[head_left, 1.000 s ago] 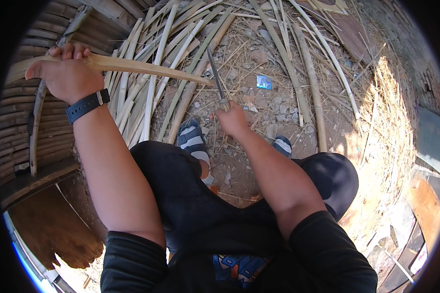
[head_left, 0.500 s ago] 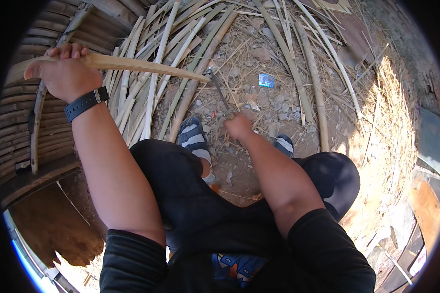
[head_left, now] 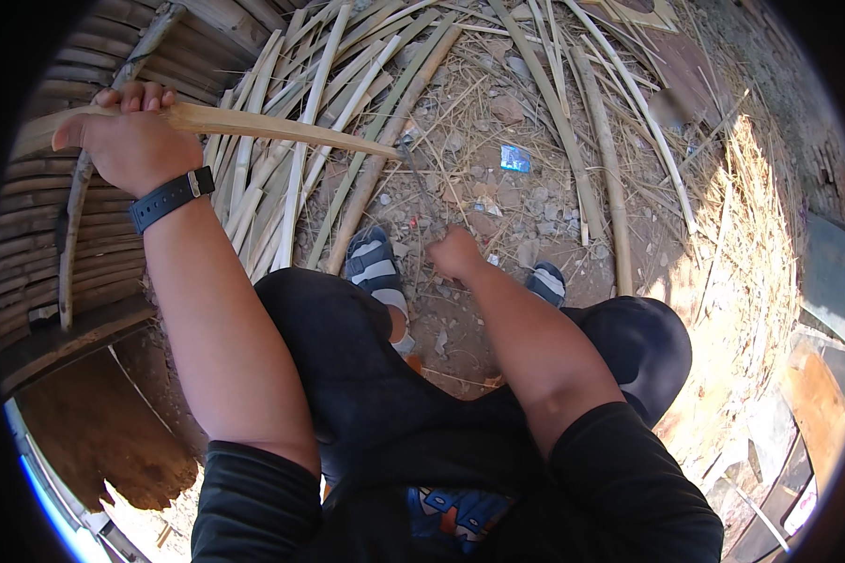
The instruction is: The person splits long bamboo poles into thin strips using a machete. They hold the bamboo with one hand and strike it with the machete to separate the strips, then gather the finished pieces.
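My left hand (head_left: 143, 141), with a dark watch on the wrist, is closed round a long pale split bamboo piece (head_left: 277, 129) at the upper left. The piece slants rightward, its narrow end over the littered ground ahead of my feet. My right hand (head_left: 454, 253) is a fist, low in the middle, gripping a long-bladed knife (head_left: 417, 175). The thin dark blade points up and left, its far part beside the bamboo's tip. Motion smears the blade, so I cannot tell whether it touches the bamboo. The knife's handle is hidden in my fist.
Several pale bamboo strips (head_left: 314, 89) lie heaped at the far left. Longer poles (head_left: 603, 159) lie right of centre. A blue wrapper (head_left: 514, 158) rests among stones and straw. A slatted bamboo wall (head_left: 38, 225) stands at left; my sandaled feet (head_left: 374, 261) are below.
My right hand has shifted slightly down and left with the knife, whose blade is now more blurred. The bamboo piece and my left hand have barely moved.
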Available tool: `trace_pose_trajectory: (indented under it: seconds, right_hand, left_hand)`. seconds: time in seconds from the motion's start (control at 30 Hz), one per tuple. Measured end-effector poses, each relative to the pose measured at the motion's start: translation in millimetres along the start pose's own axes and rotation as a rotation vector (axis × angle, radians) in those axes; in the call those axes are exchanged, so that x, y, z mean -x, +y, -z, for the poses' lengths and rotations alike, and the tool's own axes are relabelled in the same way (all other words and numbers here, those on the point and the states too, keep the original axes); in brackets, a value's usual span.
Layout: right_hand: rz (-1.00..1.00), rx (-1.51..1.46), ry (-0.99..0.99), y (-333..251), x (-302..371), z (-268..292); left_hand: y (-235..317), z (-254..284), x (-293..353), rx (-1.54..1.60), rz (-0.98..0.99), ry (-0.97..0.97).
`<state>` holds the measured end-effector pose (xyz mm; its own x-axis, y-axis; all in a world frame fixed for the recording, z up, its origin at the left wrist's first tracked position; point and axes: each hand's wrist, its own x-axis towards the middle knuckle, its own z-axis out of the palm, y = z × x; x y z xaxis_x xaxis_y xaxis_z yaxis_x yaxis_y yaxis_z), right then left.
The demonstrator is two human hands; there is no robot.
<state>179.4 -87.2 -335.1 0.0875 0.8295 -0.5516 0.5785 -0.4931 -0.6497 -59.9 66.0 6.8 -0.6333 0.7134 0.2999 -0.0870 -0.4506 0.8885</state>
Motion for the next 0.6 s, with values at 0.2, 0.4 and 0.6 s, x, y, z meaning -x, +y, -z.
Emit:
trace_pose_trajectory:
  seconds: [0.2,0.4,0.6]
  right_hand:
    - [-0.027,-0.357,0.172,-66.6,11.5,36.4]
    - [0.189,-0.373,0.332,-83.9,12.1,46.9]
    - [-0.054,0.142,-0.012,-3.3,-2.8,-2.9]
  left_hand:
    - [-4.1,10.9,-4.2,0.033,0.003,-0.03]
    - [-7.3,14.9,-7.3,0.053,0.002,-0.05]
    - [-1.9,9.1,-8.0,0.061,0.047,-0.046]
